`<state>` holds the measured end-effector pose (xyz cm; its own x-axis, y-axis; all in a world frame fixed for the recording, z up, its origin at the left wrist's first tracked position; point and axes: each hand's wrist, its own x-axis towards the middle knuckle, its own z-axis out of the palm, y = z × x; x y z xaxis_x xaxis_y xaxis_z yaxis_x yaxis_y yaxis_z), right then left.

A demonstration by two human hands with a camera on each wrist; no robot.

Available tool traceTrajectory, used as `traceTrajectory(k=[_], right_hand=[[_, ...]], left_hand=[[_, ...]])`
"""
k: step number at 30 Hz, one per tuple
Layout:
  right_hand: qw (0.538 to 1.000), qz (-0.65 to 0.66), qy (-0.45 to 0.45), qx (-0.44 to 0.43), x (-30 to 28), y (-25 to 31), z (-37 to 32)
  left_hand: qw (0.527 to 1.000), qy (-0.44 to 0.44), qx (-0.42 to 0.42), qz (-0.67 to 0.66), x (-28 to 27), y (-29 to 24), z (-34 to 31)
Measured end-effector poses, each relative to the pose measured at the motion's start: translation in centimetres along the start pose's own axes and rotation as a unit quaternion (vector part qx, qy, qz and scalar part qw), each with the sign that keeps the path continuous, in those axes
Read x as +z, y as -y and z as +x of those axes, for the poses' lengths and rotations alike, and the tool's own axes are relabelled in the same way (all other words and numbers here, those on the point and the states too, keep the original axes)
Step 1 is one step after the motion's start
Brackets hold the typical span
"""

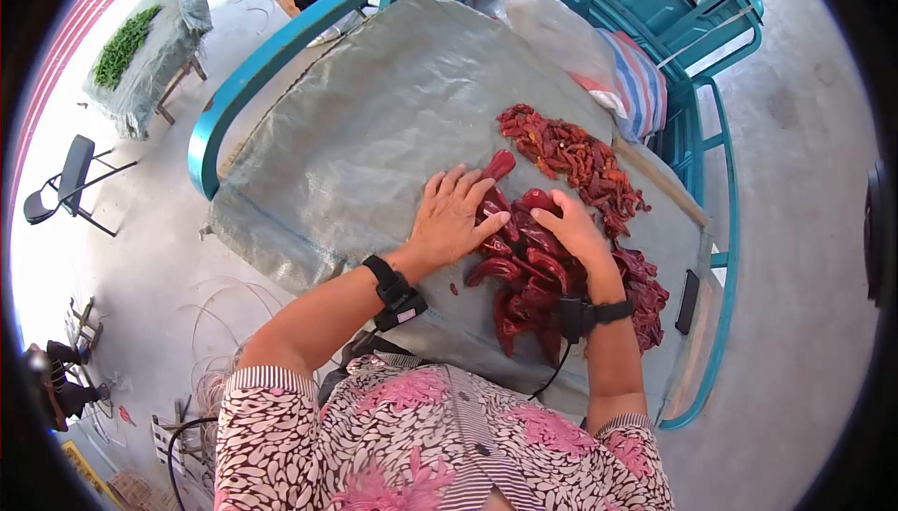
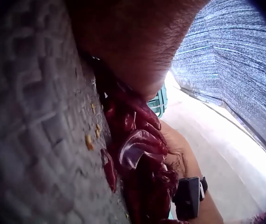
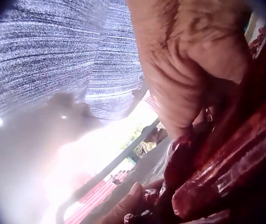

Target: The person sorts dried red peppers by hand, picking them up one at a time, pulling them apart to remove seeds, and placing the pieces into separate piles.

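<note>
Sheet point(image 1: 346, 118) spreads from peppers point(image 1: 545, 270) (both hands point(image 1: 453, 217) point(image 1: 574, 228) touching) toward teal rail point(image 1: 281, 43).

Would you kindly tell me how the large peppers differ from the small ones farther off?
The large peppers look glossy and deep red; the small peppers look duller, partly orange. The left hand touches the large peppers; the small peppers lie apart from it. Both lie on the sheet.

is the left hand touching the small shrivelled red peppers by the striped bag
Apart: the head view shows bare grey sheet between the left hand and the small shrivelled red peppers.
</note>
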<state>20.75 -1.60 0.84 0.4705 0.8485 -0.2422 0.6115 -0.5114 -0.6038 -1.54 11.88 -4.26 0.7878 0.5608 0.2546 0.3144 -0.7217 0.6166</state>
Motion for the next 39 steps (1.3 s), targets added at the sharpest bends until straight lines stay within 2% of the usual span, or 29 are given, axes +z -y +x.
traceTrajectory(k=[2,5,8,9,12,13,16,17,20,23,26,29,33,36,39], right_hand=[[1.0,0.009,0.01,0.015,-0.9,3.3,-1.5],[0.996,0.053,-0.066,-0.013,-0.5,2.2,-1.6],[0.986,0.087,-0.122,-0.077,0.0,3.0,-1.4],[0.967,0.161,-0.144,-0.136,0.3,4.7,-1.7],[0.977,0.074,-0.141,-0.142,-0.4,5.7,-2.2],[0.983,0.073,-0.099,-0.136,-0.2,4.2,-1.7],[0.983,-0.122,-0.032,-0.132,-0.1,3.1,-1.9],[0.981,-0.131,-0.049,-0.131,0.2,2.9,-2.0],[0.993,-0.087,-0.024,-0.083,0.6,3.1,-2.0],[0.991,-0.032,-0.036,-0.125,1.6,1.7,-1.4],[0.99,0.05,-0.007,-0.131,1.0,1.9,-1.4],[0.988,0.1,-0.054,-0.102,0.1,2.3,-1.8],[0.974,0.179,-0.071,-0.121,0.0,1.4,-1.4],[0.947,0.261,-0.062,-0.174,0.7,2.2,-1.4],[0.948,0.215,-0.087,-0.216,1.0,2.9,-1.2]], left_hand=[[1.0,-0.006,-0.001,0.001,0.0,0.2,-0.1],[1.0,-0.011,-0.005,-0.006,0.6,0.2,-0.1],[1.0,-0.012,-0.005,-0.006,0.7,0.4,0.0],[1.0,-0.012,-0.004,-0.003,0.7,0.5,-0.1],[1.0,-0.011,-0.001,0.012,0.6,0.5,0.0],[1.0,-0.009,0.0,0.018,0.5,0.6,-0.1],[0.999,-0.034,0.008,0.029,0.6,0.4,0.0],[0.999,-0.027,0.008,0.03,0.7,0.5,0.0],[0.999,-0.02,0.009,0.035,0.4,0.4,-0.1],[0.998,-0.04,0.02,0.04,0.7,0.7,0.0],[0.998,-0.039,0.02,0.038,0.6,0.8,-0.1],[0.999,-0.033,0.016,0.03,0.4,0.9,-0.1],[0.999,-0.023,0.018,0.026,0.2,1.0,-0.1],[0.999,-0.044,0.019,0.005,0.1,1.0,0.0],[0.997,-0.07,0.01,-0.018,0.3,1.1,0.0]])
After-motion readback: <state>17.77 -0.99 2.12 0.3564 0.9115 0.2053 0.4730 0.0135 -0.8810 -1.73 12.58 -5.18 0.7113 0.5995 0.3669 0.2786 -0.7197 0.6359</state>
